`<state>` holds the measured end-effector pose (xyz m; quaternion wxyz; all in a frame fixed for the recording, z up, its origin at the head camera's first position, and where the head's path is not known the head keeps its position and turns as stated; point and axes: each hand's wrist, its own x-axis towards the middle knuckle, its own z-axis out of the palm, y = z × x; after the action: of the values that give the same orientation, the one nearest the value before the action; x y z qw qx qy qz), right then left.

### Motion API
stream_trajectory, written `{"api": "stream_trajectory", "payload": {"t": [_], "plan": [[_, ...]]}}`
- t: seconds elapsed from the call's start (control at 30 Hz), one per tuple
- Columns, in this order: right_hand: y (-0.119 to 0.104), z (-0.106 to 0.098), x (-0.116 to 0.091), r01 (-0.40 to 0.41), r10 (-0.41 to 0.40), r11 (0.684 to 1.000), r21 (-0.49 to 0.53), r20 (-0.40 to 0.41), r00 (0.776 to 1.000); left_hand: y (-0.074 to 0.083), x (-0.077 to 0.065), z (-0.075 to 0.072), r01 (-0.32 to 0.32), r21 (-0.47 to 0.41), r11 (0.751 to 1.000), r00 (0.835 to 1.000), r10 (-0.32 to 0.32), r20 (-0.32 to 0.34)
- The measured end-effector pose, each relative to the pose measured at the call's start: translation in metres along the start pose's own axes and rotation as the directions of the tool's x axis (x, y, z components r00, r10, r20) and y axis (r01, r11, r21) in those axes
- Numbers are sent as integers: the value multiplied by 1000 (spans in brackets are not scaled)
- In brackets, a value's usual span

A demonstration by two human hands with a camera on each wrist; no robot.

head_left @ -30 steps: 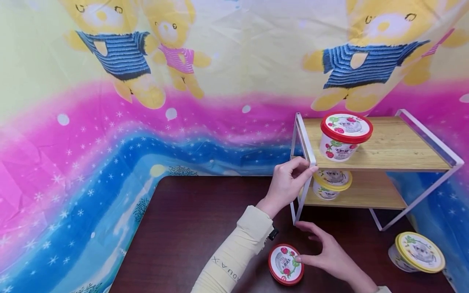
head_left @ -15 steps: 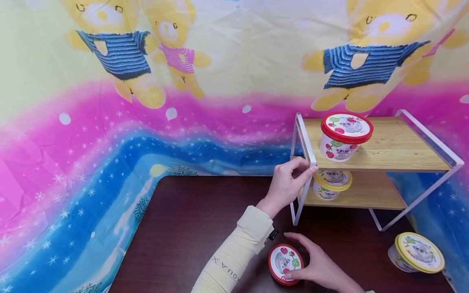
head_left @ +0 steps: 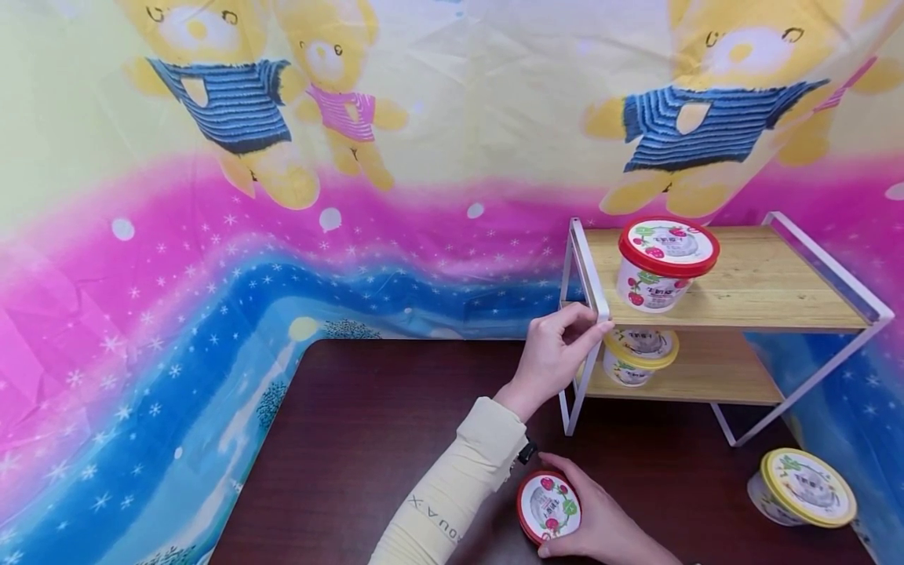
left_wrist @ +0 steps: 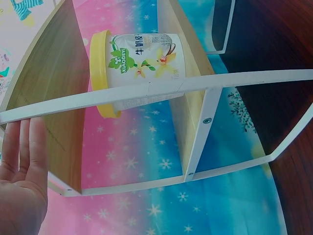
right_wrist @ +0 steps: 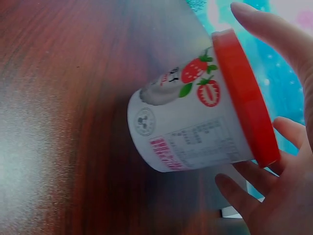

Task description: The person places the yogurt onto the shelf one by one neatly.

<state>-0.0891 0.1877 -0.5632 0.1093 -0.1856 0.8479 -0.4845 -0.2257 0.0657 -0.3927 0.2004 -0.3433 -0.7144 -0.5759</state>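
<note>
Down on the dark table (head_left: 381,439) stands a red-lidded tub (head_left: 547,504), and here's the right hand (head_left: 600,518) around its near-right side, thumb and fingers spread apart, the wrist view showing a gap between thumb and lid. Up at the little shelf (head_left: 784,275), the left hand (head_left: 554,349) pinches the white frame at its left front corner, right beside another red tub (head_left: 657,286) on top, with one yellow-lidded tub (head_left: 636,369) below and a second yellow tub (head_left: 805,486) out right on the table!
</note>
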Motion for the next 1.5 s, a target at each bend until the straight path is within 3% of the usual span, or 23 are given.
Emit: {"api": "stream_trajectory", "payload": {"t": [0.57,0.73,1.3,1.5], "plan": [[9,6,-1,-65,66,998,-24,43,997,0,0,0,13,-2,1000,1000,-13,1],[10,7,-1,-52,53,998,-25,44,998,0,0,0,15,-4,1000,1000,-15,0],[7,8,-2,15,-26,994,-104,-105,994,1,-1,0,12,-11,1000,1000,-12,2],[-1,0,-1,-21,8,994,-105,-126,992,2,0,0,7,-5,1000,1000,-7,2]]}}
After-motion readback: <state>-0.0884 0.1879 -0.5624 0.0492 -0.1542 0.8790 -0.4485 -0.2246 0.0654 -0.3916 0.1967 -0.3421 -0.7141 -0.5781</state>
